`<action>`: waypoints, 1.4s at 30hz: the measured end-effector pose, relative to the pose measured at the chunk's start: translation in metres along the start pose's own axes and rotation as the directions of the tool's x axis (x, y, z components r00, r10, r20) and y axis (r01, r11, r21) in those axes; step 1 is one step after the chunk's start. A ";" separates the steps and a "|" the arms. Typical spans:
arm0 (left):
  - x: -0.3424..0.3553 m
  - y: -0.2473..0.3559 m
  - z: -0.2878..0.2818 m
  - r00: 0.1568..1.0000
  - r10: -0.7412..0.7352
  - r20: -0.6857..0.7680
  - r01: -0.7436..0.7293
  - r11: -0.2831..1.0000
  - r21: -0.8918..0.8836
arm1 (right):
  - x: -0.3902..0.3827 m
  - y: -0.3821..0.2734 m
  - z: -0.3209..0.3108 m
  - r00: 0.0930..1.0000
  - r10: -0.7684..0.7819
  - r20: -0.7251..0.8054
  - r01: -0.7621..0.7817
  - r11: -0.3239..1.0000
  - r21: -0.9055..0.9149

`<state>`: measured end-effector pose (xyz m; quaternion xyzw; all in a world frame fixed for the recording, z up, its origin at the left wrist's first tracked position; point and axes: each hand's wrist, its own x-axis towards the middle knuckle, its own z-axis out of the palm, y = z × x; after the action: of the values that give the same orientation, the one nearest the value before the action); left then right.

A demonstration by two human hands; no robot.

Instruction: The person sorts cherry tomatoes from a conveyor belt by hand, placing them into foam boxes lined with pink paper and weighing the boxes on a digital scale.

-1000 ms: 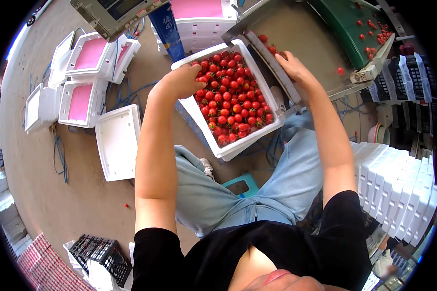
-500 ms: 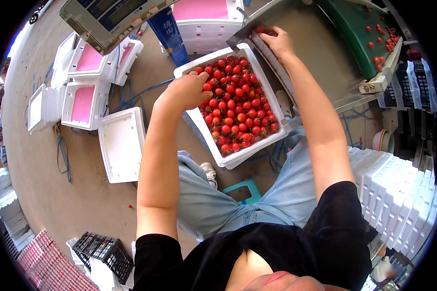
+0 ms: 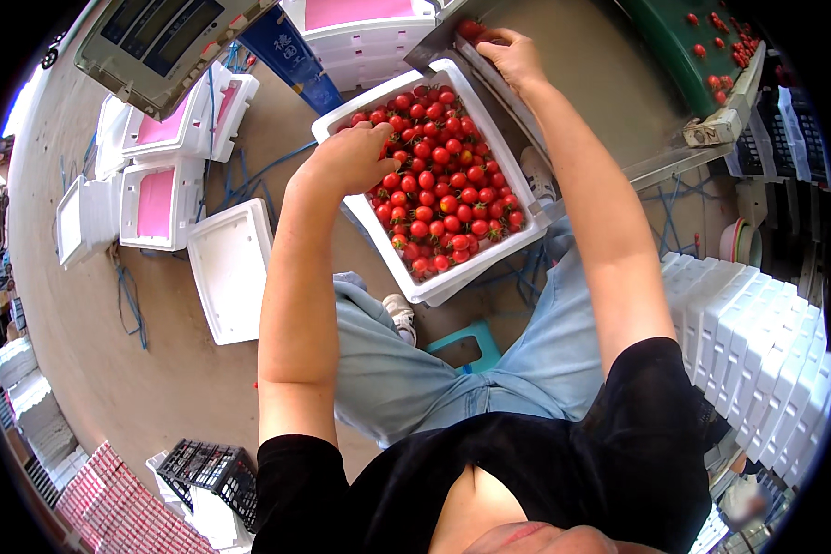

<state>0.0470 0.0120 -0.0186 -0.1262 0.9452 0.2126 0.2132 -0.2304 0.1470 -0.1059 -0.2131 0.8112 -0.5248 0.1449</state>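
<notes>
So the white box [image 3: 480, 262] is sitting right in front of the person, between the knees and the machine, and it's loaded with red cherry tomatoes [image 3: 443, 180], some with green stems on. They fill it pretty much edge to edge.

Left hand [image 3: 349, 159] reaches across the box's left edge, close to the far left corner, and rests over the tomatoes there. Thumb and fingers are apart and loosely bent; honestly can't tell if there's a tomato pinched between them.

Right hand [image 3: 515, 60] is over at the metal tray [image 3: 609, 102], by the far end of its left lip, which runs alongside the box's right edge. Fingers are curled down, with a couple of red tomatoes [image 3: 471, 30] right at the fingertips, in the tray's far left corner. Whether it's actually gripping one, can't tell, the hand hides it.

Past the tray's right side there's a green surface [image 3: 660, 55] with more small tomatoes [image 3: 739, 46] bunched along its right edge. A grey display unit [image 3: 162, 42] pokes in at the far left, next to a blue post [image 3: 294, 60] near the box's far left corner. On the floor to the left: a white lid [image 3: 231, 272] and pink-lined boxes [image 3: 155, 205].
</notes>
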 end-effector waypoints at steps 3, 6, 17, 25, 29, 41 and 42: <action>0.005 0.000 0.005 0.999 0.034 -0.015 -0.034 0.999 -0.014 | 0.005 0.016 -0.018 0.998 0.056 0.039 -0.066 0.933 0.355; -0.003 -0.013 0.007 0.999 0.021 -0.038 -0.022 1.000 -0.016 | -0.004 0.003 -0.024 0.985 0.167 0.042 -0.165 0.838 0.520; -0.012 -0.014 0.000 0.999 -0.006 -0.045 0.004 0.999 -0.042 | -0.098 -0.067 -0.063 0.932 -0.009 0.363 -0.179 0.859 0.481; -0.025 -0.022 0.000 0.996 -0.024 -0.088 0.019 0.998 -0.061 | -0.171 -0.060 -0.010 0.842 -0.216 0.494 0.352 0.914 -0.200; -0.032 -0.034 0.003 0.995 -0.052 -0.079 0.048 0.998 -0.048 | -0.185 -0.065 -0.037 0.881 -0.269 0.388 0.334 0.936 -0.109; -0.029 -0.028 0.001 0.997 -0.043 -0.070 0.039 0.997 -0.062 | -0.112 -0.041 -0.091 0.969 -0.232 0.085 0.237 0.970 -0.058; -0.030 -0.030 0.002 0.996 -0.046 -0.081 0.040 0.996 -0.075 | -0.101 -0.044 -0.082 0.967 -0.233 0.106 0.242 0.967 -0.074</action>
<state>0.0843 -0.0092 -0.0172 -0.1630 0.9419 0.2370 0.1735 -0.1720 0.2456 -0.0310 -0.3401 0.7939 -0.4918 0.1106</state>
